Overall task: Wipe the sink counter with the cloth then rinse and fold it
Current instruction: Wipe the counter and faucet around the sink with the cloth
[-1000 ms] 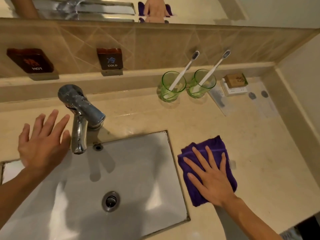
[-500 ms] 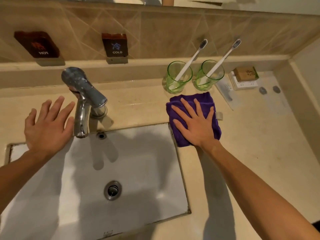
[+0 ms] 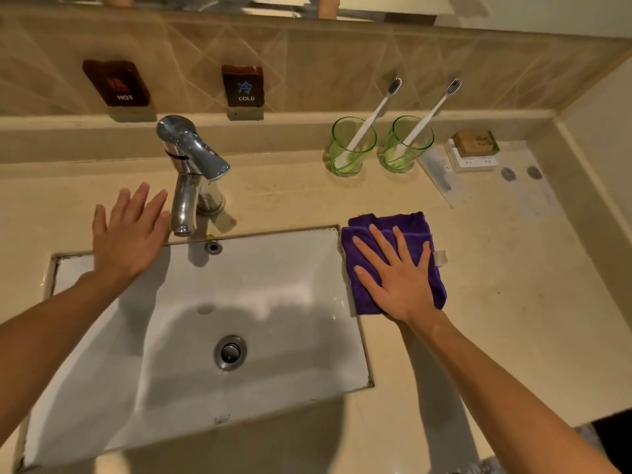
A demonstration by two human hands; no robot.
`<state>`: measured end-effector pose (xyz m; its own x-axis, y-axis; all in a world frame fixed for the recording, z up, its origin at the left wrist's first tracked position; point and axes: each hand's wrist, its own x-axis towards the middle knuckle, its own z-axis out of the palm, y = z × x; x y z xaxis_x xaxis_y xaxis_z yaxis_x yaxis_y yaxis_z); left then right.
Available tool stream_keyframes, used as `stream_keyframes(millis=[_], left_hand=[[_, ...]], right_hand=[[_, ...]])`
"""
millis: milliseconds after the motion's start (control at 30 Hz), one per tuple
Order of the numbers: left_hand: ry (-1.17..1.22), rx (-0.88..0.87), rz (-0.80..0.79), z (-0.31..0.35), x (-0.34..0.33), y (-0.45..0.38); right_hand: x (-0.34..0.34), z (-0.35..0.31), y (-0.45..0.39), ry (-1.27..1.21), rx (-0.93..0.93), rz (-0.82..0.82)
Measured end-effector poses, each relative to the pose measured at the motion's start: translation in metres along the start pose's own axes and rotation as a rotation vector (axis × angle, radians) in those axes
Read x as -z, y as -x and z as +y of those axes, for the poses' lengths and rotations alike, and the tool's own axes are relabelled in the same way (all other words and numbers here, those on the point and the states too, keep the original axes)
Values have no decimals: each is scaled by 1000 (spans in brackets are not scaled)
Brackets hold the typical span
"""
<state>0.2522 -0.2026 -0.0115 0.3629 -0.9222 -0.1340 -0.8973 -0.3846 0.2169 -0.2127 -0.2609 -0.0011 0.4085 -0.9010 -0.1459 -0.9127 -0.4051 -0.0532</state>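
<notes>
The right hand (image 3: 398, 278) is laid flat, palm down, fingers spread and straight; the left hand (image 3: 128, 234) is held open, fingers straight, both forearms extended

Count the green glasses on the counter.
2. The left glass and the right glass stand side by side against the back ledge, beyond the cloth. None appear hidden.

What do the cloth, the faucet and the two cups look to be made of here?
Cloth: purple, likely microfibre; fuzzy nap and soft folds. Faucet: polished chrome-look metal; mirror-like highlights. Cups: clear green glass or plastic, can't tell which; the toothbrush handles show through.
</notes>
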Motion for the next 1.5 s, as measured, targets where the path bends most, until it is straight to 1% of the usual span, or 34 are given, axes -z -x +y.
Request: stream_keyframes(millis=[67,167,367,467,600,767,900,1033,1133,1300,1367,1433,1500], left_hand=[[45,4,35,6,-2,14],[29,10,42,13,-9,38],[-47,-5,-44,13,-7,54],[-61,23,-96,17,-7,62],[14,107,-180,27,0,72],[116,144,-248,36,23,87],[154,183,-175,33,40,110],[145,141,-67,18,48,139],[138,132,26,4,53,163],[64,119,92,-27,54,197],[48,122,101,-38,56,206],[31,149,93,-52,57,211],[-16,161,82,-70,55,213]], right_hand=[[-3,1,15,4,6,-2],[-6,3,38,17,9,-13],[-11,4,73,45,-9,-58],[-9,3,80,44,-13,-90],[-1,3,78,-14,-23,-165],[23,1,73,-88,-38,-326],[44,-2,66,-191,-76,-433],[60,-2,57,-291,-110,-467],[67,-4,50,-323,-111,-435],[75,-26,61,-238,-160,-161],[75,-36,66,-192,-161,-84],[72,-50,69,-132,-112,-48],[68,-63,70,-105,-64,-46]])
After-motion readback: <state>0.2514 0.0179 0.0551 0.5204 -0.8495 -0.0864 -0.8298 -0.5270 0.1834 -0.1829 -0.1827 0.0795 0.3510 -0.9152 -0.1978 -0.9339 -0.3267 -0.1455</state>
